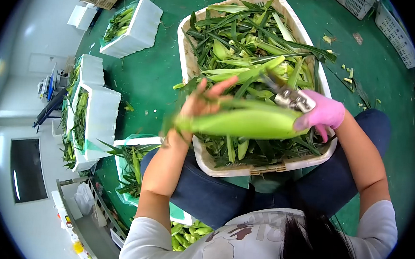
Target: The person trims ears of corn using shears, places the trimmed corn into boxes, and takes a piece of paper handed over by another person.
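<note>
A green ear of corn in its husk (246, 122) lies level over the near half of a crate, its leafy left end smeared by motion. My right hand (323, 112), in a pink glove, grips metal pruning shears (295, 99), and its thumb and fingers also close on the ear's right end. The shears' blades point up and left, blurred. My bare left hand (207, 101) is just behind the ear's left part, fingers spread; whether its palm touches the husk I cannot tell. Beneath both hands, cut leaves and husks (231, 50) fill the white plastic crate (321, 79).
White foam boxes (104, 118) of leafy corn stand along the left, another (142, 30) farther back. By my left leg is a box with leafy corn (134, 167); trimmed ears (187, 235) lie below it. Baskets (398, 36) stand far right. Scraps (348, 80) litter the green floor.
</note>
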